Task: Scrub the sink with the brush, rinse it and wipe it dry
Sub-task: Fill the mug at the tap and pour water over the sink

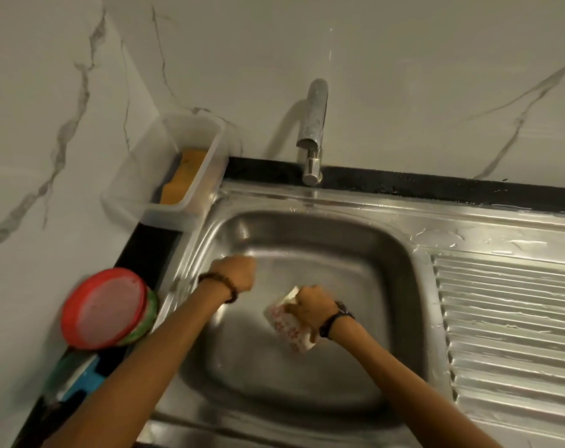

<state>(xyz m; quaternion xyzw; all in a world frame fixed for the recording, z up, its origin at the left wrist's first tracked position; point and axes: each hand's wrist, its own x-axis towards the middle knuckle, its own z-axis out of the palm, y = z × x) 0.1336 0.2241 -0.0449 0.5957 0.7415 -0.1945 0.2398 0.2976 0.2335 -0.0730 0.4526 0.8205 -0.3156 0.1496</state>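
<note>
1. Both hands are down in the stainless-steel sink basin (pixel 307 234), and the right hand (pixel 313 307) has its grip curled tight round a white cloth or sponge pad with a red pattern (pixel 289 324), pressing it near the right side of the basin floor.
2. The left hand (pixel 234 274) looks balled up against the far-left wall of the basin; whether anything sits inside that grip, I cannot tell.
3. The chrome tap (pixel 311 134) at the far edge shows no stream running, yet water beads on the rim and on the ribbed steel draining board (pixel 507 318) to the right.
4. I'd judge scrubbing and rinsing largely done and the wipe-dry stage under way, with those wet patches left to go.
5. No brush plainly in view; a clear plastic tub holding an orange sponge (pixel 184 176) sits on the table far left, a red round lid (pixel 104 313) nearer left.
</note>
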